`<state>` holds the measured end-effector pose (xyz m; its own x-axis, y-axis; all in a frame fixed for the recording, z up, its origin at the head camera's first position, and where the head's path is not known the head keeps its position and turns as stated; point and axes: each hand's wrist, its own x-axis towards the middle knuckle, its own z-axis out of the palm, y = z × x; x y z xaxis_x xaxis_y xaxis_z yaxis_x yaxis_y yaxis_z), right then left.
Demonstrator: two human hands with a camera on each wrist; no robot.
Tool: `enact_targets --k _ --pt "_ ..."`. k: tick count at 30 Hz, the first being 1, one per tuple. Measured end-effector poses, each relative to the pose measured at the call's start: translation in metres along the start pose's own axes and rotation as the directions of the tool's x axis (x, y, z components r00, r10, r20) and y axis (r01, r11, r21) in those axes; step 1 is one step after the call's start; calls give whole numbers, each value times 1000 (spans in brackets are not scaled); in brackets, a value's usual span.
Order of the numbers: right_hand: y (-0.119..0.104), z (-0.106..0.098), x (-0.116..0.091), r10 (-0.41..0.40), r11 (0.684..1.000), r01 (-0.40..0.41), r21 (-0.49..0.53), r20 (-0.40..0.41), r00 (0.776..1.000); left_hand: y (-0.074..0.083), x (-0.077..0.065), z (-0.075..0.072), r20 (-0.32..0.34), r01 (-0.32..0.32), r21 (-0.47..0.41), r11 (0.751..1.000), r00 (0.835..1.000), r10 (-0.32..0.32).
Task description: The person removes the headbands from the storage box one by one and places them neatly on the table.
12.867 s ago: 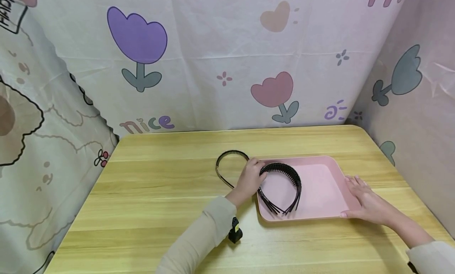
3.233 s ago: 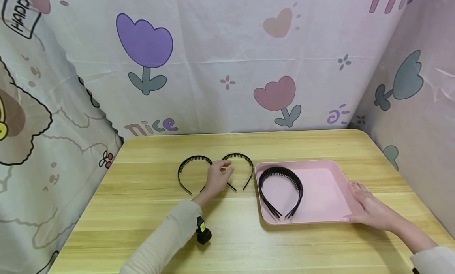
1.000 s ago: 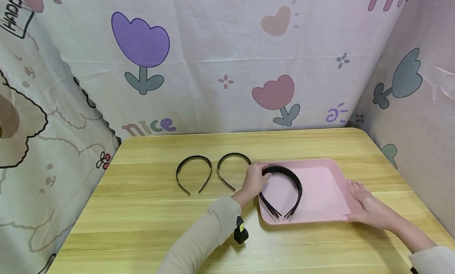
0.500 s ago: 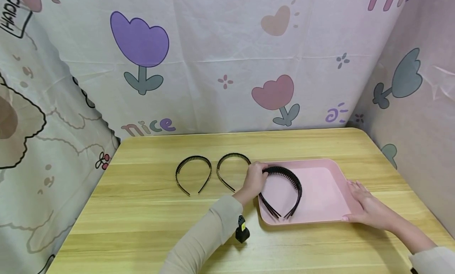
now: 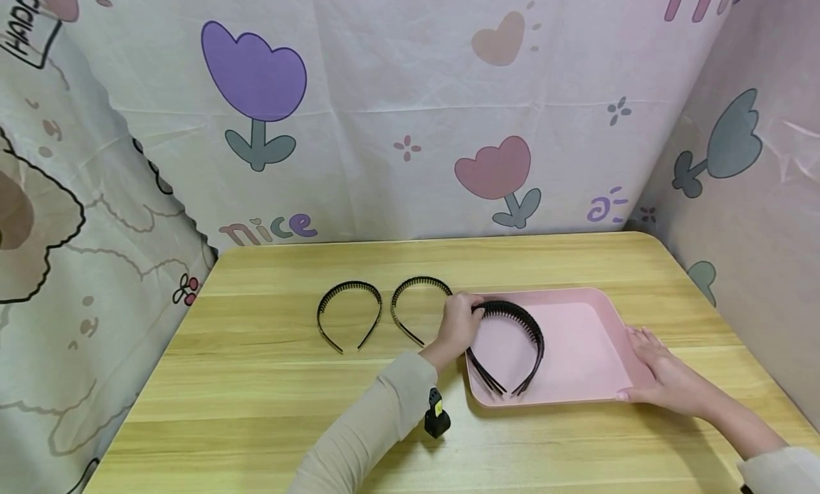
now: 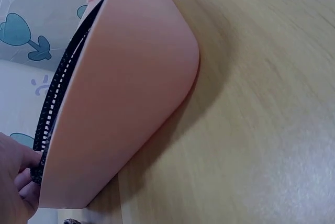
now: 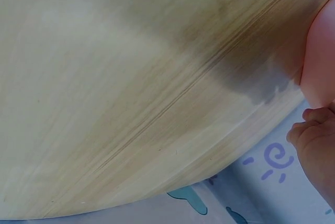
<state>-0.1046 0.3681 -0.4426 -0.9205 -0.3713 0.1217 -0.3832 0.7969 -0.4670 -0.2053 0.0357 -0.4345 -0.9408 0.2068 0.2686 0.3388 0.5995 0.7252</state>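
Observation:
My left hand (image 5: 458, 324) reaches over the left rim of a pink tray (image 5: 586, 337) and pinches a black toothed headband (image 6: 37, 172) at the left side of a nested stack. The stack of headbands (image 5: 533, 327) lies in the tray's left half, legs toward the front. My right hand (image 5: 666, 373) holds the tray's right side, thumb at the front rim and fingers over the side wall. Left of the tray, one headband (image 5: 397, 295) lies on the table, partly hidden by my left hand. Further left lies another headband (image 5: 349, 285), apart from it.
The wooden table (image 5: 256, 401) has a printed cloth (image 5: 359, 124) with flowers hanging behind and at both sides. A small black device (image 5: 437, 417) is fixed at my left sleeve. The tray stands at the table's right half.
One headband lay on the table at first; now two lie there. My left hand has moved right from them back to the stack, and lately barely moves. The right hand stays.

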Motion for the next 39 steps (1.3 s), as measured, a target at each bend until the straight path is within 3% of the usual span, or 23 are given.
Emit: enact_targets --k 11,22,33,39 --pt "-2 -1 0 16 1000 -16 -6 16 1000 3 1 -1 -14 76 -97 992 997 -77" --pt "-1 0 0 -11 1000 11 -12 -1 1000 3 1 -8 -56 55 -163 985 996 -64" --pt "-2 -1 0 0 1000 1 -7 15 1000 1 2 -18 -56 85 -203 975 994 -98" --pt "-2 -1 0 4 1000 -4 -12 17 1000 -1 4 -28 -27 132 -255 958 989 -143"
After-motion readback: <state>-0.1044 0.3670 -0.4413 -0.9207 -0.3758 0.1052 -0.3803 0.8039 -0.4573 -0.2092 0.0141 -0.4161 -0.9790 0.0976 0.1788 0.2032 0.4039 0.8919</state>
